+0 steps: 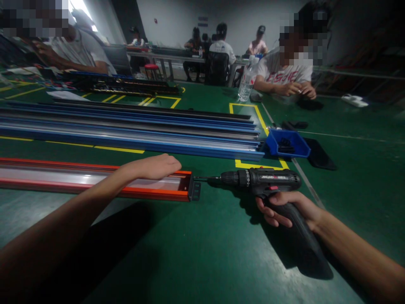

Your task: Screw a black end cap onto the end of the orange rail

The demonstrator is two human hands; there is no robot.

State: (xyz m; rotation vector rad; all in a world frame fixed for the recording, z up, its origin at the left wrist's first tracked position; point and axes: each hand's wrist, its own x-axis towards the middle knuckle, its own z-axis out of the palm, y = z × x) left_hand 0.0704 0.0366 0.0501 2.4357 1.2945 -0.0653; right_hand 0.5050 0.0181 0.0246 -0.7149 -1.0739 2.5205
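Note:
My right hand [286, 209] is wrapped round the grip of a black cordless drill [272, 179], which lies level and points left. Its long thin bit [207, 177] reaches the black end plate [191, 189] at the right end of an orange aluminium profile [164, 195]. Whether the tip sits in a screw is too small to tell. My left hand [158, 166] lies across the profile near this end, closed over its far edge, with the fingertips mostly hidden. A pale strip [79, 177] runs along the profile's inside.
Several blue and black profiles [133, 137] lie behind the orange one on the green table [190, 253]. At right are a blue bin [303, 150] with small black parts, a dark phone-like slab [321, 154] and a water bottle [247, 80]. Several people sit beyond.

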